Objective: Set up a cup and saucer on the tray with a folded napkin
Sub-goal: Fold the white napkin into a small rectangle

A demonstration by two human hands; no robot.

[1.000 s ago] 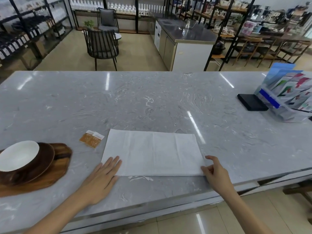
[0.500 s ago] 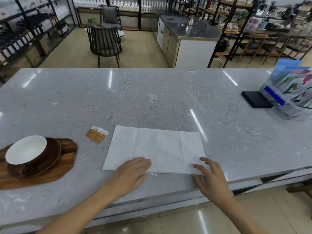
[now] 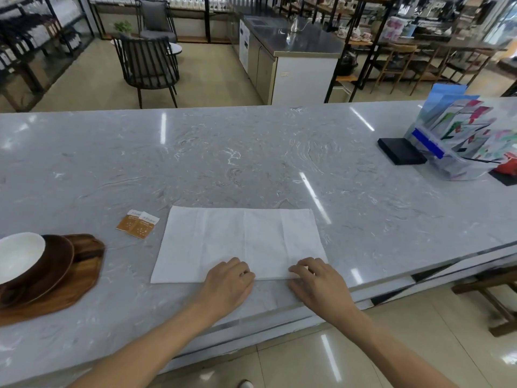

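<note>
A white napkin [image 3: 240, 242] lies flat on the grey marble counter [image 3: 251, 163], folded into a wide rectangle. My left hand [image 3: 226, 284] rests on its near edge at the middle, fingers curled onto the paper. My right hand [image 3: 319, 281] sits on the near right corner, fingers bent and pinching the edge. At the far left a wooden tray [image 3: 70, 284] carries a dark brown saucer [image 3: 53, 264] with a white cup [image 3: 16, 256] on it, partly cut off by the frame.
Two small orange sachets [image 3: 137, 224] lie left of the napkin. A black box [image 3: 401, 151] and a clear holder of colourful leaflets [image 3: 461, 141] stand at the right. The counter's near edge runs just below my hands.
Both hands slid along the napkin's near edge toward its middle and right corner, and their fingers curled onto the paper. The napkin stays flat.
</note>
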